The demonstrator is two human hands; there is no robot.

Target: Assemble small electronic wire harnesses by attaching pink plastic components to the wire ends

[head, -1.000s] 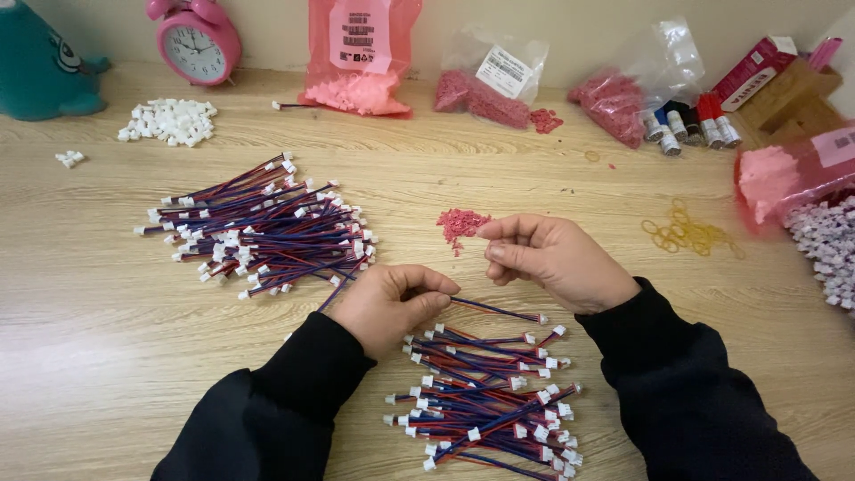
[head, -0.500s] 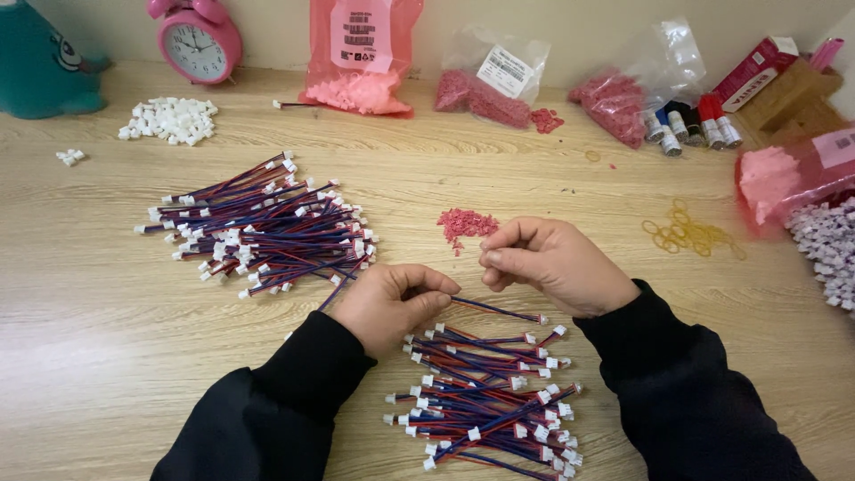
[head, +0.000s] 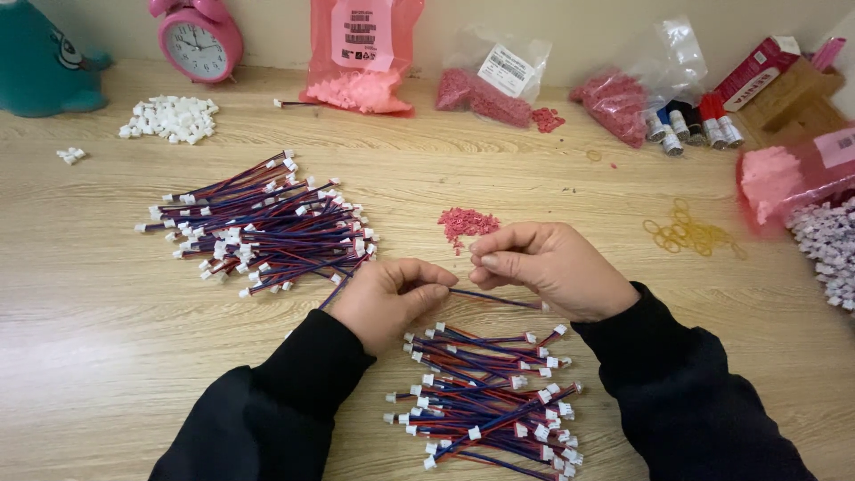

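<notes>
My left hand (head: 387, 298) and my right hand (head: 552, 267) meet at the table's middle, both pinching one thin red-and-blue wire lead (head: 494, 298) that stretches between them. The left fingers close on its near end, the right fingertips on the other part. Just beyond the right fingers lies a small heap of tiny red pieces (head: 468, 223). Below the hands is a pile of red-and-blue leads with white connectors (head: 490, 392). A larger pile of the same leads (head: 263, 223) lies to the left.
On the wooden table (head: 107, 338): white connector pieces (head: 171, 118), a pink alarm clock (head: 198, 36), pink bags of parts (head: 361, 53), yellow rubber bands (head: 690, 233), small thread spools (head: 690, 125), a teal toy (head: 44, 62), and white parts at the right edge (head: 824, 245).
Both hands stay nearly still; the right fingers have shifted slightly along the wire. The piles have not moved.
</notes>
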